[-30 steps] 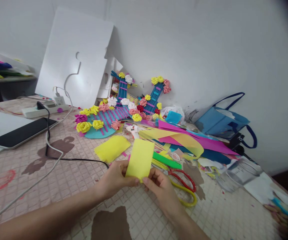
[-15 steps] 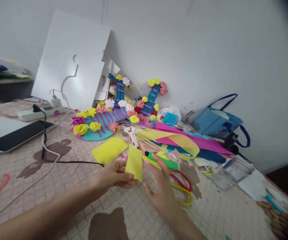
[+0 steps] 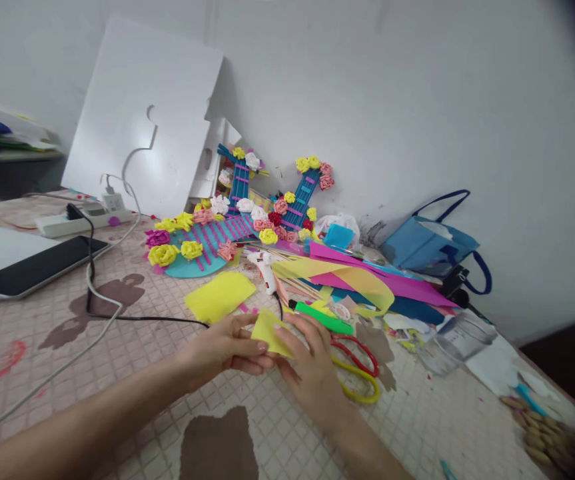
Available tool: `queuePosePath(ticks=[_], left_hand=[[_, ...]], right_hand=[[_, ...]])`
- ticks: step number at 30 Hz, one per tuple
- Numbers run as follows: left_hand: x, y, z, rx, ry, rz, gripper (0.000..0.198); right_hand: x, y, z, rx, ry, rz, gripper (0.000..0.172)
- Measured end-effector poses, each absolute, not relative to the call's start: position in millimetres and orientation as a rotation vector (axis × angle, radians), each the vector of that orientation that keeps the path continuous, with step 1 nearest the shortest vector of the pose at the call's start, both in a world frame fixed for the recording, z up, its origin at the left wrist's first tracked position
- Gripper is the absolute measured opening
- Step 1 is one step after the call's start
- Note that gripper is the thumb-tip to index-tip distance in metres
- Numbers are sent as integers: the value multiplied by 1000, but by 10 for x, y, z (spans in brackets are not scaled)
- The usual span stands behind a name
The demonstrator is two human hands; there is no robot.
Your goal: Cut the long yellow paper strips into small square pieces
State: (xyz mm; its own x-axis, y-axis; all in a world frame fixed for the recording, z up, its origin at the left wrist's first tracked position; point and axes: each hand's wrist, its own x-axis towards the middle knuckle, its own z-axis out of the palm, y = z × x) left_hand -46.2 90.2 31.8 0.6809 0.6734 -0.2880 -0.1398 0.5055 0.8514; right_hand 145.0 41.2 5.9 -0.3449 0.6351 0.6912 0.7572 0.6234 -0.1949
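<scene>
A small yellow paper piece [image 3: 270, 331] is between my hands, above the table. My left hand [image 3: 232, 347] pinches its lower left edge between thumb and fingers. The fingers of my right hand [image 3: 312, 363] press on its right side, partly covering it. Behind my left hand lies a larger yellow sheet [image 3: 220, 295]. A white glue gun [image 3: 266, 272] rests just beyond the paper. Near my right hand are a green marker-like tool [image 3: 324, 318] and scissors with red and yellow handles [image 3: 362, 390].
Flower-covered blue crafts [image 3: 207, 243] stand behind. Pink sheets [image 3: 397, 283], a clear jar [image 3: 460, 341] and a blue bag [image 3: 427, 243] are to the right. On the left are a black-screened device [image 3: 42, 267], a power strip [image 3: 84, 221] and cables.
My right hand has moved left onto the small yellow piece and its fingers have closed on it. The piece, upright and longer before, now looks shorter and tilted or folded.
</scene>
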Motion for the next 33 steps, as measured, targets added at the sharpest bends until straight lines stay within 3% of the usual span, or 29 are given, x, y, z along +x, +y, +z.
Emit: queuePosePath(ticks=[10,14,17,19,23,33], left_hand=[[-472,920,302,1012,744,610,82],[-524,986,345,1254,790,868,64],[-520,996,346,1475,769,1082,54],[-486,976,300,1584,712,1014,54],[-403,930,166,1500,709,751,29],[-416,851,340,1285,645,564,31]], right_hand=[[1446,373,107,-1076,-1922,92,29],[1410,344,128,-1227,-1576,521,14],[1380,346,100,-1250,-1320,862,19],[1360,354,66,-1203,-1239,992,21],[1336,374,20,-1137,-1194,1083,21],[1333,375,83,-1094,-1132,1130,23]])
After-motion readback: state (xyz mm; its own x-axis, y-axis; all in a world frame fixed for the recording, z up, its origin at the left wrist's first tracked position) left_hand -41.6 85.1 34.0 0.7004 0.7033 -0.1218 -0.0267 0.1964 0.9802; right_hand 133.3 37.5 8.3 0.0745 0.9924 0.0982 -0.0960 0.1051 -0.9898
